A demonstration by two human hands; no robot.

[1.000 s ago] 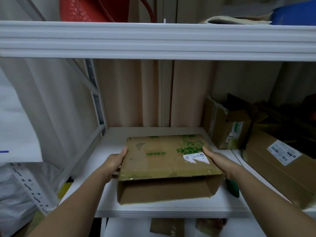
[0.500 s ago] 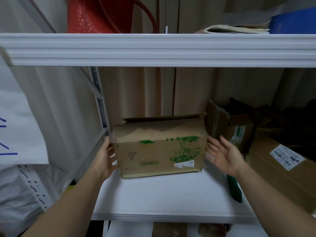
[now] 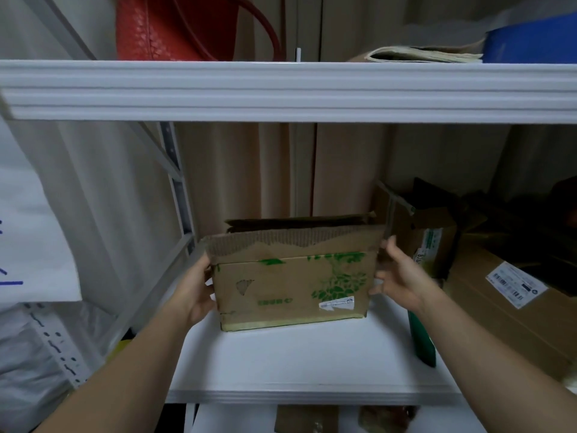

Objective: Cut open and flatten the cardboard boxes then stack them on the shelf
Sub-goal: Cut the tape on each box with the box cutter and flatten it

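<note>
Little can be read. The flattened cardboard box (image 3: 290, 282) standing on the shelf (image 3: 312, 392) bears a green plant print and a short line of green characters, too blurred to make out, and a white sticker (image 3: 337, 304) with unreadable print. The small brown box (image 3: 427, 245) to the right carries a label with digits that look like "316", not certain. The large box (image 3: 515, 304) has a white barcode label (image 3: 516, 284), its text too small. Blue pen strokes mark the white sheet (image 3: 31, 245) at the left, illegible.

White shelf (image 3: 299, 364) w/ flattened box (image 3: 293, 285) on edge, green tool (image 3: 422, 342), 2 cartons (image 3: 512, 310) at right.
</note>
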